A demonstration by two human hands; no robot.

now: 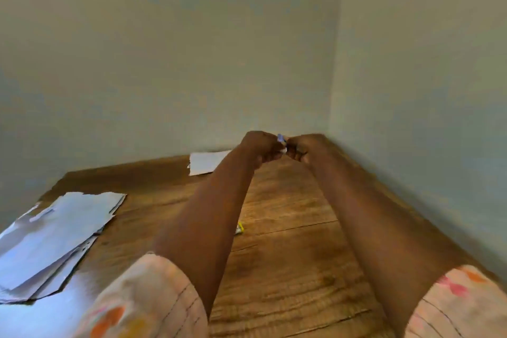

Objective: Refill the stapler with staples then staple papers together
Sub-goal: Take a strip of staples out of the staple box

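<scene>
Both arms reach far out over the wooden table (288,255). My left hand (260,147) and my right hand (303,148) meet near the far corner, fingers closed around a small blue and white object (281,141). It is blurred and mostly hidden, so I cannot tell whether it is the stapler or a staple box. A single white paper (205,163) lies just left of my left hand. A stack of white papers (55,236) rests at the table's left edge. A small yellow and white item (240,228) peeks out from behind my left forearm.
The table sits in a room corner, with pale walls (411,90) close behind and to the right. My patterned short sleeves (142,299) fill the bottom of the view.
</scene>
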